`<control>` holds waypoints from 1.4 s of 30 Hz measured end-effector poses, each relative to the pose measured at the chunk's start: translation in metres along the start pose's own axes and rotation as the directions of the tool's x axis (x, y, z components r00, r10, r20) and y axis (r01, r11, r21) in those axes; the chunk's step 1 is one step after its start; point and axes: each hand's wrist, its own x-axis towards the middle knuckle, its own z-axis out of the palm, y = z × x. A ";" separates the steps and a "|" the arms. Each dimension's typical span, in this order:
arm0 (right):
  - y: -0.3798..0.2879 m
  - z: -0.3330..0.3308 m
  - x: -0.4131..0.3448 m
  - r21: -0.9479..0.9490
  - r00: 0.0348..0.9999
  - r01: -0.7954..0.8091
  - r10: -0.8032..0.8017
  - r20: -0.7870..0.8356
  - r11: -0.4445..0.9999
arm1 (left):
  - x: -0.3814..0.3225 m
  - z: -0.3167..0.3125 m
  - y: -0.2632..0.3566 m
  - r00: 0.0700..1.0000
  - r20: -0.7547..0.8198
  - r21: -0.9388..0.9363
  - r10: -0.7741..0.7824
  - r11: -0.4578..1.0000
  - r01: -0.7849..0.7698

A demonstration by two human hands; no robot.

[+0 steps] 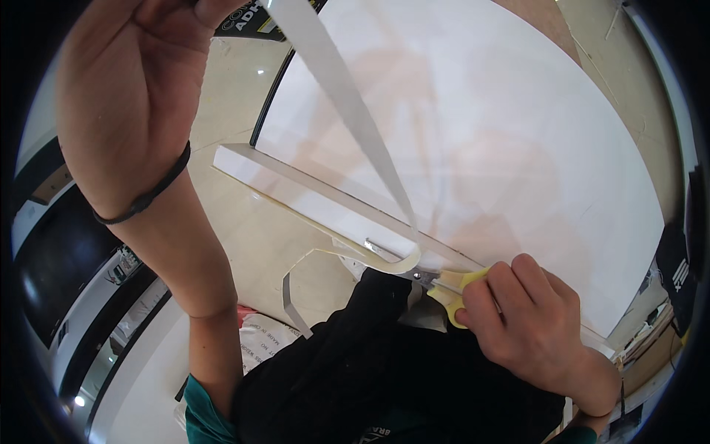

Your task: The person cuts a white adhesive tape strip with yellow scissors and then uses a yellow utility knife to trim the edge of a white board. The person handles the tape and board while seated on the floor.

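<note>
My right hand grips the yellow handles of a pair of scissors, whose metal blades point to the left. A long pale strip runs from the top of the view down to the scissors and curls across the blades. Its other side looks cream, and a narrow piece trails left to a loose end near my lap. My left hand is raised at the upper left, beside the strip's top end; its fingertips are cut off by the frame, so its hold is hidden. A white panel edge lies just behind the blades.
A large white board with a curved-looking edge spans the middle and right. A black package with print is at the top. Tiled floor shows at the left, with a printed white sack below. Boards and scraps lie at lower right.
</note>
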 end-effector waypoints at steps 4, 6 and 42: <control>0.005 0.004 0.011 0.000 0.999 0.002 -0.002 -0.043 1.000 | 0.003 -0.001 0.000 1.000 -0.006 0.014 0.014 1.000 -0.013; 0.004 0.006 0.011 0.004 0.999 0.002 -0.002 -0.040 1.000 | 0.004 -0.002 0.000 1.000 -0.012 0.021 0.019 1.000 -0.019; -0.006 0.018 0.021 -0.068 0.989 -0.020 0.010 -0.149 0.997 | 0.011 0.000 0.008 0.996 -0.035 0.157 0.080 0.985 -0.073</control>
